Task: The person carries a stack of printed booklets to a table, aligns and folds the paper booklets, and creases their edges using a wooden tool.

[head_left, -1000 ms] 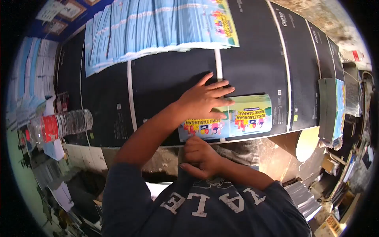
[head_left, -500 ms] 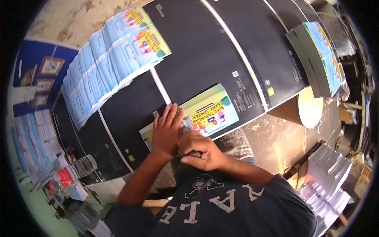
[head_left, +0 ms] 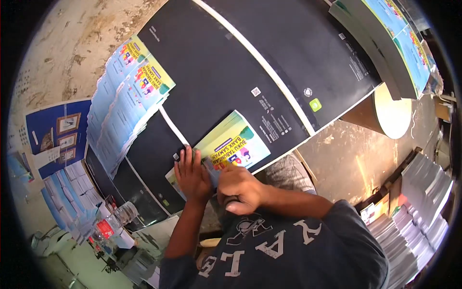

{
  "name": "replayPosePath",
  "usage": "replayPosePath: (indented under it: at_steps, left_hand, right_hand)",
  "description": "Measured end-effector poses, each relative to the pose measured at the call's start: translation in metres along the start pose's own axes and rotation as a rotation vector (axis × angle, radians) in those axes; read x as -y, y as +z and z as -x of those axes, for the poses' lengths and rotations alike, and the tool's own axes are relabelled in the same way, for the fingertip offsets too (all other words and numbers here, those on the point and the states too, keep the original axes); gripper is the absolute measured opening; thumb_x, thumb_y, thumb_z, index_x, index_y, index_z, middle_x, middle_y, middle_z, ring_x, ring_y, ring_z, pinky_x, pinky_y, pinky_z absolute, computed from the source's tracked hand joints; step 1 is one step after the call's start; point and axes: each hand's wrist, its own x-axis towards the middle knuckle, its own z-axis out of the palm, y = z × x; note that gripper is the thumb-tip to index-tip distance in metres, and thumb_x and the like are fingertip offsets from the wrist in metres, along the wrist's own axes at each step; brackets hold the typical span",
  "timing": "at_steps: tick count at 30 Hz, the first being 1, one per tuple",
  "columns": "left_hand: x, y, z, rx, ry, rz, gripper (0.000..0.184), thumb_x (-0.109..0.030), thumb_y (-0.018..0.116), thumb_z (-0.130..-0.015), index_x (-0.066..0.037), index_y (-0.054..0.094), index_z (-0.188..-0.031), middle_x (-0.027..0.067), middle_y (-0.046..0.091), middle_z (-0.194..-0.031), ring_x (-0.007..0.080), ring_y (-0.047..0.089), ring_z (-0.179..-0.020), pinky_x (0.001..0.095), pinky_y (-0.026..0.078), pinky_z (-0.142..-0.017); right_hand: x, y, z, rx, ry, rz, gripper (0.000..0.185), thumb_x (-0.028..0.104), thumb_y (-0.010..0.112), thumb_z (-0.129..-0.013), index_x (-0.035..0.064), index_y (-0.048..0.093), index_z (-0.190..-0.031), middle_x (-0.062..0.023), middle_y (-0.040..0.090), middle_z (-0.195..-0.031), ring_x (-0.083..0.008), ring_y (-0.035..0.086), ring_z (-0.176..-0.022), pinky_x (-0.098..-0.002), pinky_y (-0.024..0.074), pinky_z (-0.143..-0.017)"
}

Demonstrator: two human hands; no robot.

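A printed booklet sheet point(head_left: 250, 144) with a yellow, green and blue cover lies near the edge of the black-topped table point(head_left: 211, 72). My left hand point(head_left: 194, 179) rests flat on its left part, fingers stretched out. Beside it, my right hand point(head_left: 239, 187) is closed in a fist over the sheet's lower edge. A small dark rounded end shows within that fist; the rest is hidden, so I cannot make out its kind. Part of the sheet is covered by both hands.
Fanned rows of matching printed sheets point(head_left: 120, 101) lie on the table's far left. A thick stack of them point(head_left: 385, 53) stands at the right end. Paper piles point(head_left: 409, 216) sit lower right, and a plastic bottle point(head_left: 108, 226) stands lower left.
The view has shifted, so the table and sheets appear turned and moved left. My right hand has slid slightly away from my left, leaving a gap between them. The left stays flat.
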Motion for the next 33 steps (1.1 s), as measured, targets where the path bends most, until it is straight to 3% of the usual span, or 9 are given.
replayPosePath:
  at_steps: [7, 10, 13, 17, 22, 24, 26, 30, 33]
  left_hand:
    - [0.000, -0.002, -0.003, 0.027, -0.015, 0.012, 0.049, -0.015, 0.046, -0.089, -0.004, 0.061, -0.134, 0.0163, 0.049, -0.150, 0.0373, 0.042, -0.141, 0.0564, 0.027, -0.115]
    - [-0.001, -0.005, -0.003, 0.028, -0.022, 0.021, 0.049, -0.015, 0.047, -0.087, -0.005, 0.061, -0.133, 0.0161, 0.049, -0.150, 0.0374, 0.044, -0.140, 0.0565, 0.028, -0.115]
    - [-0.002, -0.008, -0.004, -0.018, -0.024, 0.067, 0.047, -0.013, 0.052, -0.088, -0.007, 0.062, -0.133, 0.0152, 0.051, -0.148, 0.0362, 0.046, -0.138, 0.0548, 0.030, -0.114]
    - [0.002, -0.012, -0.001, -0.057, -0.035, 0.204, 0.047, -0.014, 0.055, -0.092, -0.008, 0.057, -0.138, 0.0147, 0.052, -0.147, 0.0357, 0.046, -0.138, 0.0544, 0.031, -0.113]
    - [0.013, -0.013, 0.005, -0.130, -0.140, 0.522, 0.050, -0.014, 0.054, -0.096, -0.007, 0.047, -0.145, 0.0157, 0.054, -0.144, 0.0360, 0.046, -0.138, 0.0525, 0.030, -0.115]
    - [0.020, -0.010, 0.007, -0.195, -0.174, 0.700, 0.048, -0.013, 0.048, -0.097, -0.005, 0.046, -0.145, 0.0173, 0.057, -0.141, 0.0360, 0.048, -0.136, 0.0488, 0.028, -0.118]
    - [0.024, -0.008, 0.010, -0.289, -0.252, 0.870, 0.047, -0.011, 0.048, -0.098, -0.004, 0.046, -0.145, 0.0187, 0.060, -0.137, 0.0350, 0.051, -0.134, 0.0448, 0.031, -0.117]
    - [0.025, -0.024, 0.027, -0.304, -0.383, 1.149, 0.041, -0.013, 0.044, -0.104, -0.001, 0.047, -0.143, 0.0187, 0.056, -0.142, 0.0286, 0.054, -0.132, 0.0418, 0.037, -0.114]
    - [0.044, -0.039, 0.045, -0.645, -0.473, 0.738, 0.044, -0.020, 0.051, -0.103, -0.001, 0.050, -0.143, 0.0227, 0.051, -0.145, 0.0357, 0.047, -0.136, 0.0476, 0.035, -0.115]
  right_hand:
    - [0.018, -0.068, 0.011, -0.085, -0.099, 0.029, 0.048, 0.046, 0.048, -0.095, 0.0091, 0.061, -0.068, -0.0025, 0.065, -0.075, -0.0238, 0.063, -0.064, -0.0395, 0.0435, -0.069]
    - [0.030, -0.064, 0.014, 0.004, 0.007, 0.001, 0.043, 0.041, 0.050, -0.095, 0.0062, 0.063, -0.075, -0.0064, 0.067, -0.081, -0.0267, 0.065, -0.074, -0.0413, 0.0447, -0.077]
    - [0.053, -0.054, 0.027, -0.121, 0.141, 0.264, 0.022, 0.023, 0.062, -0.091, 0.0016, 0.067, -0.093, -0.0149, 0.069, -0.102, -0.0341, 0.062, -0.111, -0.0499, 0.0365, -0.106]
    - [0.054, -0.026, 0.044, -0.435, 0.229, 0.170, 0.040, 0.039, 0.048, -0.102, 0.0014, 0.061, -0.095, -0.0174, 0.066, -0.095, -0.0325, 0.062, -0.100, -0.0489, 0.0432, -0.097]
    - [0.060, 0.023, 0.003, -0.294, 0.074, -0.006, 0.070, 0.075, 0.049, -0.090, 0.0050, 0.053, -0.096, -0.0114, 0.059, -0.082, -0.0247, 0.058, -0.083, -0.0414, 0.0439, -0.084]
    - [0.064, 0.034, -0.033, 0.046, -0.298, -0.075, 0.047, 0.049, 0.064, -0.089, 0.0034, 0.057, -0.085, -0.0114, 0.063, -0.079, -0.0292, 0.063, -0.077, -0.0455, 0.0472, -0.081]
    - [0.051, 0.062, -0.025, -0.036, 0.068, 0.232, 0.011, 0.010, 0.061, -0.081, 0.0044, 0.055, -0.073, -0.0113, 0.062, -0.073, -0.0258, 0.061, -0.067, -0.0390, 0.0477, -0.067]
    - [0.003, 0.068, -0.007, -0.089, 0.227, 0.020, 0.026, 0.011, 0.049, -0.095, 0.0007, 0.053, -0.072, -0.0110, 0.060, -0.071, -0.0223, 0.057, -0.064, -0.0345, 0.0475, -0.063]
    - [0.004, 0.067, -0.014, -0.047, 0.189, 0.056, 0.035, 0.018, 0.046, -0.101, -0.0008, 0.055, -0.072, -0.0125, 0.061, -0.072, -0.0219, 0.057, -0.065, -0.0344, 0.0479, -0.064]
